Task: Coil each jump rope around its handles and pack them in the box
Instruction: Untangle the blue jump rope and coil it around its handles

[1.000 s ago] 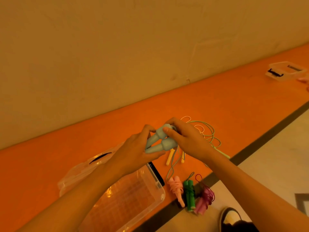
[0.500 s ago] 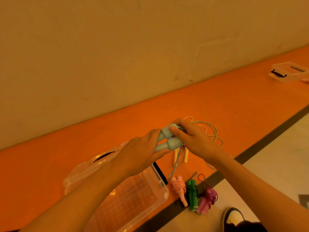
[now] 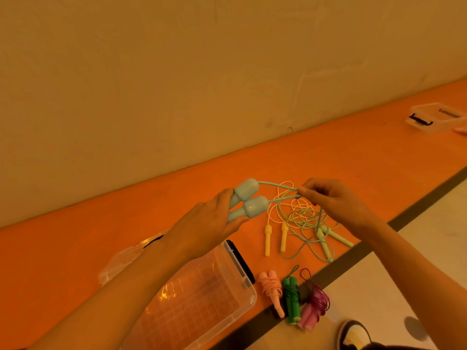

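Two blue handles (image 3: 252, 205) are held side by side at the centre of the frame. The left hand (image 3: 204, 228) is wrapped around their narrow ends so that the thick heads point up and to the right. Pairing them this way probably gives one core for the winding.

The right hand (image 3: 336, 203) pinches both strands of the blue cord (image 3: 278, 185) between thumb and fingertips, just to the right of the heads. This keeps the two strands parallel and lightly stretched. Below this hand the cord drops to the orange surface (image 3: 101, 236) and runs into a loose tangle right of centre. The tangle also holds the uncoiled ropes of the yellow handles (image 3: 267, 238) and the pale green handles (image 3: 326, 243). A snag there is a likely hazard as slack is drawn in.

The clear box (image 3: 202, 299) lies open at lower centre with nothing in it, close under the left forearm. Its lid (image 3: 121, 258) lies at its far left side. Just right of the box, three finished bundles lie in a row within easy reach for packing: pink (image 3: 273, 289), green (image 3: 292, 299) and purple (image 3: 313, 306). By this count the job is about half done, with winding of the blue rope apparently just beginning.

A second box (image 3: 429, 117) sits at upper right, well apart.
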Demonstrator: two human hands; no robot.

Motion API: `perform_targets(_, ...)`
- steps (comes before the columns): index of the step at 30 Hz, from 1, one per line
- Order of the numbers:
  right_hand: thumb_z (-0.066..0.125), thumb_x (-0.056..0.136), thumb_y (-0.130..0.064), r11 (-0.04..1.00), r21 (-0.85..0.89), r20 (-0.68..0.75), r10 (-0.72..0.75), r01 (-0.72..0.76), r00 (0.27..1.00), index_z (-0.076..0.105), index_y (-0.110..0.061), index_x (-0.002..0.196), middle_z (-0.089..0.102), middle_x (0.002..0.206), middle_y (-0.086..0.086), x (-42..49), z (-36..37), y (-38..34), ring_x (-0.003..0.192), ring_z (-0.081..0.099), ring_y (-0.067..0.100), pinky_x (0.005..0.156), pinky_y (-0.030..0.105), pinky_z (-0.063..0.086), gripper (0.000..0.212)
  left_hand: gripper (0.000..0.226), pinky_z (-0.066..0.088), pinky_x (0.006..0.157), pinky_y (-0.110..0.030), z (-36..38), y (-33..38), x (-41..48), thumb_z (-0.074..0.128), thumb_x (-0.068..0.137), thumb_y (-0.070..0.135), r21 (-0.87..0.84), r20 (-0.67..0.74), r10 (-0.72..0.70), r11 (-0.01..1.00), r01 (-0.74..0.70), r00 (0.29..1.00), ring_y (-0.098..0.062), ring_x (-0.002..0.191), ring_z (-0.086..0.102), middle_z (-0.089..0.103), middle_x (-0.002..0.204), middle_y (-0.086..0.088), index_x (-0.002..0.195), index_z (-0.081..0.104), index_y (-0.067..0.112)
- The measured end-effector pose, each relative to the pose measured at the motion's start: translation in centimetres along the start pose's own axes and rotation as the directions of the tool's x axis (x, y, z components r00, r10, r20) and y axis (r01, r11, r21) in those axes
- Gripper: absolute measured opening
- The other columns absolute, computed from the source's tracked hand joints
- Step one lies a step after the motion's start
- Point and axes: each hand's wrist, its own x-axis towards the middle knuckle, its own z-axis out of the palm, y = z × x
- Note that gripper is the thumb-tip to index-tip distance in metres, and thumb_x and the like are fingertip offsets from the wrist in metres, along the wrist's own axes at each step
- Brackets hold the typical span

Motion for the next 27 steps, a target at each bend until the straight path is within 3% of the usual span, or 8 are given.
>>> perform_targets(3,0.057,0.096,-0.03,0.999,-0.035,-0.025,0.005,-0.006,1.0,0.073,-0.019,0.09,0.055,0.074,0.006,0.1,0.6,0.4,0.066,0.044,0.013,0.058,0.028,0.035,0.021,0.054,0.049,0.063,-0.041,0.2,0.1,-0.1,0.048,0.093,0.062,-0.022,0.013,0.02,1.0,-0.02,1.0,-0.027,0.079,0.062,0.061,0.107,0.003,0.131,0.04,0.023)
perform_targets(7,0.057,0.098,-0.029,0.998,-0.059,-0.077,0.018,-0.022,0.997,0.073,-0.019,0.09,0.055,0.075,0.016,0.3,0.8,0.8,0.066,0.043,0.017,0.062,0.035,0.034,0.02,0.072,0.052,0.073,-0.041,0.5,0.0,-0.1,0.052,0.083,0.071,-0.011,0.089,0.08,0.997,-0.08,0.993,-0.022,0.092,0.063,0.059,0.123,0.005,0.137,0.036,0.026)
perform_targets(9,0.058,0.097,-0.031,0.998,-0.054,-0.092,0.016,-0.021,0.996,0.073,-0.019,0.089,0.055,0.078,0.023,0.5,0.7,0.9,0.067,0.043,0.02,0.063,0.038,0.034,0.021,0.068,0.052,0.073,-0.04,0.6,0.1,-0.1,0.053,0.087,0.068,-0.02,0.085,0.079,0.997,-0.078,0.993,-0.021,0.092,0.063,0.059,0.123,0.005,0.138,0.036,0.026)
perform_targets(11,0.057,0.097,-0.032,0.998,-0.053,-0.086,0.014,-0.019,0.996,0.073,-0.019,0.089,0.053,0.072,0.015,0.5,0.7,0.9,0.066,0.043,0.018,0.061,0.037,0.034,0.021,0.06,0.052,0.07,-0.041,0.5,0.1,0.0,0.052,0.092,0.063,-0.012,0.071,0.086,0.996,-0.085,0.994,-0.021,0.088,0.062,0.06,0.12,0.005,0.136,0.037,0.026)
perform_targets(15,0.054,0.099,-0.032,0.997,-0.064,-0.072,0.028,-0.033,0.997,0.072,-0.019,0.091,0.054,0.071,0.002,0.5,0.8,1.1,0.06,0.044,0.005,0.054,0.02,0.036,0.023,0.05,0.049,0.063,-0.041,0.1,0.0,0.1,0.051,0.095,0.058,-0.005,0.02,0.102,0.995,-0.102,0.995,-0.024,0.08,0.061,0.06,0.109,0.006,0.131,0.04,0.025)
perform_targets(21,0.05,0.098,-0.038,1.0,-0.014,-0.062,0.014,-0.015,0.998,0.071,-0.024,0.092,0.055,0.069,-0.006,0.4,0.4,1.7,0.065,0.047,0.01,0.062,0.031,0.038,0.026,0.028,0.031,0.049,-0.021,-0.8,-0.6,0.2,0.056,0.096,0.047,-0.267,-0.169,-0.03,0.964,-0.017,0.985,-0.007,0.064,0.051,0.054,0.081,0.011,0.11,0.043,0.026)
perform_targets(24,0.049,0.097,-0.04,1.0,0.006,-0.053,0.022,-0.022,0.998,0.072,-0.026,0.092,0.058,0.073,-0.006,0.3,0.8,2.2,0.07,0.05,0.013,0.066,0.035,0.041,0.027,0.03,0.039,0.05,-0.03,-1.0,-0.9,0.6,0.053,0.095,0.051,-0.443,-0.248,-0.136,0.897,0.013,0.959,-0.011,0.063,0.056,0.062,0.079,0.004,0.108,0.047,0.024)
perform_targets(27,0.05,0.095,-0.039,1.0,0.004,-0.001,0.015,-0.015,1.0,0.072,-0.022,0.092,0.058,0.077,0.008,0.2,2.1,2.3,0.069,0.049,0.018,0.068,0.041,0.04,0.028,0.034,0.048,0.056,-0.047,-0.8,-0.9,0.9,0.052,0.095,0.051,-0.598,-0.285,-0.238,0.801,0.022,0.929,-0.013,0.054,0.053,0.066,0.078,0.002,0.109,0.051,0.02)
